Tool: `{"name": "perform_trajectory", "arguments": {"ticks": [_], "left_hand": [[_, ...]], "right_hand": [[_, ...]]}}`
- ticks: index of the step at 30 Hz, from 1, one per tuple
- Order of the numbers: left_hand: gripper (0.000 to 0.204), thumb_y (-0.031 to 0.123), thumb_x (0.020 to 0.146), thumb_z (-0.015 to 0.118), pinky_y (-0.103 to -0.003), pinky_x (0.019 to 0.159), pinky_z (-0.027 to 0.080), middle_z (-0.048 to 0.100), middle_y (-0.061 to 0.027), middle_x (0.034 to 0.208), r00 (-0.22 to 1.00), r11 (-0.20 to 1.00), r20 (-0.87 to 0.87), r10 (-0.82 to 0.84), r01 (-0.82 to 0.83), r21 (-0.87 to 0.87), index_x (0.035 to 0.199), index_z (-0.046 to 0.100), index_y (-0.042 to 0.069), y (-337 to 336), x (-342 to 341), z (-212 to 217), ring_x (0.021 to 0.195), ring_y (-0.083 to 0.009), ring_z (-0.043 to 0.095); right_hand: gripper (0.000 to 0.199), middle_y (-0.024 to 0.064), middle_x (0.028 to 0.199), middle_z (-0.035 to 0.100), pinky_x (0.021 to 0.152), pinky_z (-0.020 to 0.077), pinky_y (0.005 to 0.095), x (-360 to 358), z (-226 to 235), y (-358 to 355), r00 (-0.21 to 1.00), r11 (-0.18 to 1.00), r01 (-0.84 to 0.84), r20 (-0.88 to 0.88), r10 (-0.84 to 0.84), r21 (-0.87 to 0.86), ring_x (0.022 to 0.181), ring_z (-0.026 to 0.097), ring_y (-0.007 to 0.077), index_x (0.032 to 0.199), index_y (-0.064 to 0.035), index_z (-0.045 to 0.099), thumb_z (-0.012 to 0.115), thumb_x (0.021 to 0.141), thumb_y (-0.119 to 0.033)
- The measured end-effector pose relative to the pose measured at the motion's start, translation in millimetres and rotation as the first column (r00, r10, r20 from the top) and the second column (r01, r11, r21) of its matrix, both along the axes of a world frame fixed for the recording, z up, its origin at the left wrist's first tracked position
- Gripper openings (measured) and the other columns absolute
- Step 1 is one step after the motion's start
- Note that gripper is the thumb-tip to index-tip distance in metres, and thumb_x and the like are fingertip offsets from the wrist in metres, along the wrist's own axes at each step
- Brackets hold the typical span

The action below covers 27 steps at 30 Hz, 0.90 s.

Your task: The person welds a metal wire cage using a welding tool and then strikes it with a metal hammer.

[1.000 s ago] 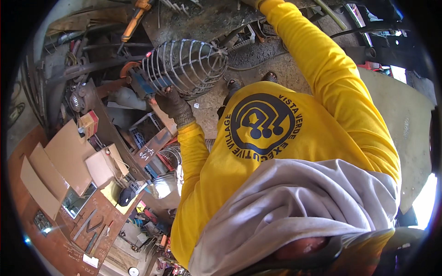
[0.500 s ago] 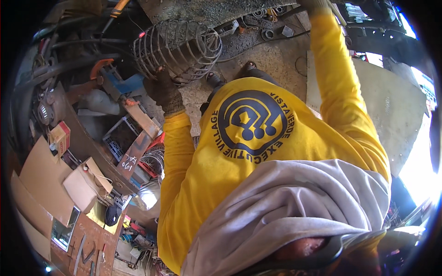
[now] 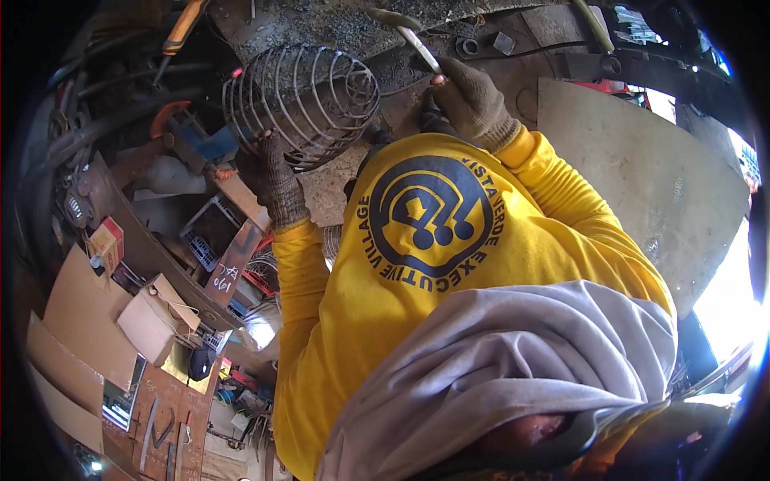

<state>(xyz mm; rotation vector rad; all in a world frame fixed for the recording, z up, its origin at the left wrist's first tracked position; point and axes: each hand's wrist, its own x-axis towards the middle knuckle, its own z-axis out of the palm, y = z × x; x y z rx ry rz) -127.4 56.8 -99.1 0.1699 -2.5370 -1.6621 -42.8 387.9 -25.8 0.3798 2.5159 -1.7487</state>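
A cage of bent metal rods (image 3: 309,100), rounded like a basket, lies on its side at the far middle. My gloved left hand (image 3: 269,172) is closed on its near left rim. A small spot on the cage's far left edge glows red. My gloved right hand (image 3: 477,100), to the right of the cage, is closed around the handle of a slim-headed hammer (image 3: 417,50). The hammer's narrow head points up and left, apart from the cage.
A gritty work surface (image 3: 305,28) lies beyond the cage, with an orange-handled tool (image 3: 183,28) at its left. A large metal sheet (image 3: 634,176) stands at right. Cardboard boxes (image 3: 88,321) and a blue vise-like tool (image 3: 212,144) crowd the left.
My right hand has come back from the far right toward the cage, and the hammer now shows in it. The cage has tilted slightly and shifted left with my left hand still on it.
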Motion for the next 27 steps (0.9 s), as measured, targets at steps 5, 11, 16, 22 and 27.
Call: {"name": "perform_trajectory", "arguments": {"ticks": [5,11,16,22,27], "left_hand": [[0.045,0.028,0.088,0.073,-0.036,0.088,0.046,0.063,-0.0142,0.115,0.999,0.999,0.033,0.025,-0.026,0.046,0.119,0.059,-0.002,9,-5,3,0.104,-0.0262,0.060],[0.038,0.028,0.088,0.074,-0.036,0.085,0.046,0.063,-0.0094,0.103,0.996,0.997,0.074,0.045,-0.050,0.066,0.109,0.060,0.001,24,6,22,0.096,-0.0244,0.060],[0.036,0.025,0.087,0.076,-0.036,0.083,0.047,0.061,-0.0078,0.101,1.000,1.000,0.016,0.014,-0.014,0.021,0.107,0.058,0.002,-13,1,-30,0.093,-0.0212,0.059],[0.042,0.015,0.086,0.076,-0.037,0.094,0.047,0.061,-0.0118,0.111,0.976,0.997,0.208,0.069,-0.074,0.012,0.119,0.055,-0.002,32,-1,25,0.103,-0.0247,0.059],[0.032,0.027,0.092,0.068,-0.035,0.086,0.044,0.061,-0.0087,0.100,0.999,0.980,-0.033,0.035,-0.041,-0.192,0.109,0.058,0.002,18,1,-17,0.093,-0.0200,0.056]], "right_hand": [[0.033,0.0141,0.070,0.063,0.060,0.0503,0.0381,-1,-16,15,0.985,0.992,-0.111,-0.127,0.117,0.060,0.065,0.066,0.0311,0.112,-0.0016,0.061,0.055,0.100,-0.032],[0.027,0.0147,0.069,0.063,0.058,0.0499,0.0430,-11,-16,9,0.951,0.947,-0.231,-0.153,0.268,0.222,0.063,0.065,0.0357,0.107,-0.0048,0.062,0.055,0.099,-0.030],[0.028,0.0128,0.071,0.064,0.059,0.0506,0.0419,-16,-21,9,0.889,0.925,-0.263,-0.304,0.343,0.276,0.064,0.066,0.0323,0.113,-0.0036,0.062,0.054,0.099,-0.027],[0.027,0.0115,0.072,0.065,0.058,0.0524,0.0379,-15,-15,0,0.943,0.916,-0.182,-0.199,0.266,0.358,0.065,0.068,0.0295,0.116,-0.0033,0.063,0.058,0.097,-0.022],[0.028,0.0116,0.072,0.065,0.055,0.0523,0.0372,-25,-14,2,0.862,0.916,-0.210,-0.378,0.339,0.343,0.062,0.067,0.0277,0.116,-0.0013,0.063,0.061,0.095,-0.019]]}}
